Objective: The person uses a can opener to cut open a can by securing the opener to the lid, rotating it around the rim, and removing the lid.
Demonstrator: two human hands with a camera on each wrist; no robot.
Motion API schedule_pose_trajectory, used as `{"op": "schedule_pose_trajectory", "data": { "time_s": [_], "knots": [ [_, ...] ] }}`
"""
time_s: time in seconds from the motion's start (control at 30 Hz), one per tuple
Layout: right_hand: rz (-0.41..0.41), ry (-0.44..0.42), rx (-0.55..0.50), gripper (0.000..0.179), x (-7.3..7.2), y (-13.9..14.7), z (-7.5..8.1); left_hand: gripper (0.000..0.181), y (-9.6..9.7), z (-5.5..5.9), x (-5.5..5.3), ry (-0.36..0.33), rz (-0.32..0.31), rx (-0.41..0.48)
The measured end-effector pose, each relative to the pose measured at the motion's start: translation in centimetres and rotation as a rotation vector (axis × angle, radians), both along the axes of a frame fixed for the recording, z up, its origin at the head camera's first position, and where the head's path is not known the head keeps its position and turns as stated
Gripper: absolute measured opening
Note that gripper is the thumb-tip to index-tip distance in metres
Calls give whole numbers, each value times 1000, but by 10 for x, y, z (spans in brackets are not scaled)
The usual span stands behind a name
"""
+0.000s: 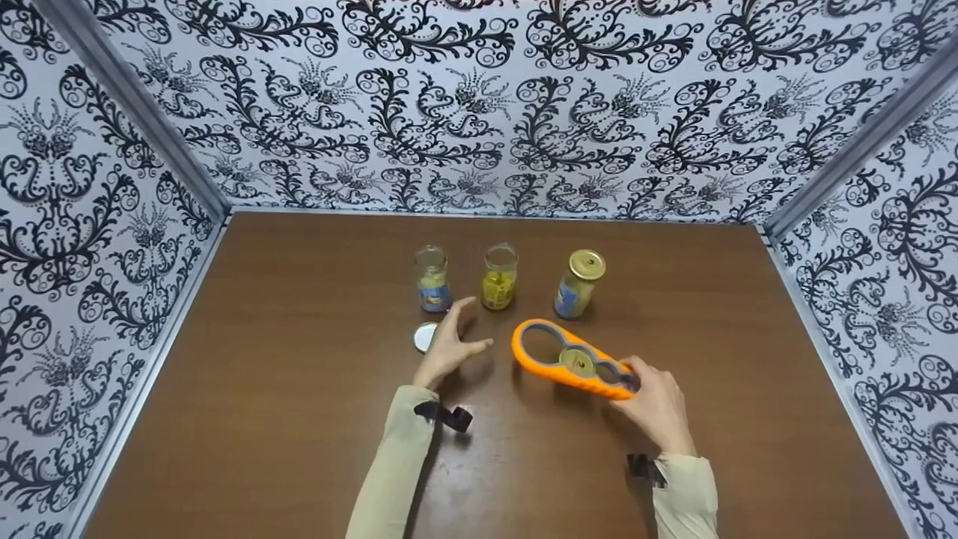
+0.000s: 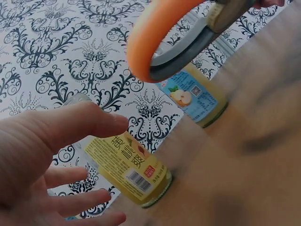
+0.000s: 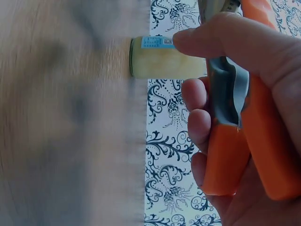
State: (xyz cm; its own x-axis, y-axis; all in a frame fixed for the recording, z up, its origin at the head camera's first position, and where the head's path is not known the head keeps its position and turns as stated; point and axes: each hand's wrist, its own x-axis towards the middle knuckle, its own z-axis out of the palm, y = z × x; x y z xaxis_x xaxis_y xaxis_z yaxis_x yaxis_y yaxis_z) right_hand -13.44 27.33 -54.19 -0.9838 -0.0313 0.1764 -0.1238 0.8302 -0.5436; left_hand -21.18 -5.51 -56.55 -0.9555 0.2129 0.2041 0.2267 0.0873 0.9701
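Observation:
My right hand [image 1: 658, 400] grips the narrow end of an orange jar opener [image 1: 535, 364], held above the table. A gold lid [image 1: 576, 362] sits in one of the opener's grey-lined holes. My left hand [image 1: 449, 348] holds nothing; its thumb and fingers are spread apart, just in front of the lidless jar with a yellow label [image 1: 498, 288]. In the left wrist view, that yellow-labelled jar [image 2: 134, 169] stands beyond the thumb. Behind the opener, a blue-labelled jar [image 1: 575, 288] has its gold lid on.
Another blue-labelled jar [image 1: 432, 281], without a lid, stands at the left of the row. A white lid disc [image 1: 425, 337] lies on the brown table [image 1: 299, 359], partly behind the left hand. Patterned walls [image 1: 479, 112] enclose the table at the back and sides.

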Motion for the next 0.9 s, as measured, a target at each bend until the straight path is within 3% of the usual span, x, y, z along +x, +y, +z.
{"op": "schedule_pose_trajectory", "data": {
  "time_s": [0.33, 0.57, 0.9],
  "knots": [
    [5, 32, -27, 46, -4, -12, -1, 33, 9, -5, 8, -184, -94, 22],
    [30, 44, -38, 44, -7, -19, 0, 29, 18, 21, 20, -204, -147, 30],
    [43, 65, -74, 49, -12, -29, -2, 33, 31, 24, 22, -232, -252, 134]
  ]
}}
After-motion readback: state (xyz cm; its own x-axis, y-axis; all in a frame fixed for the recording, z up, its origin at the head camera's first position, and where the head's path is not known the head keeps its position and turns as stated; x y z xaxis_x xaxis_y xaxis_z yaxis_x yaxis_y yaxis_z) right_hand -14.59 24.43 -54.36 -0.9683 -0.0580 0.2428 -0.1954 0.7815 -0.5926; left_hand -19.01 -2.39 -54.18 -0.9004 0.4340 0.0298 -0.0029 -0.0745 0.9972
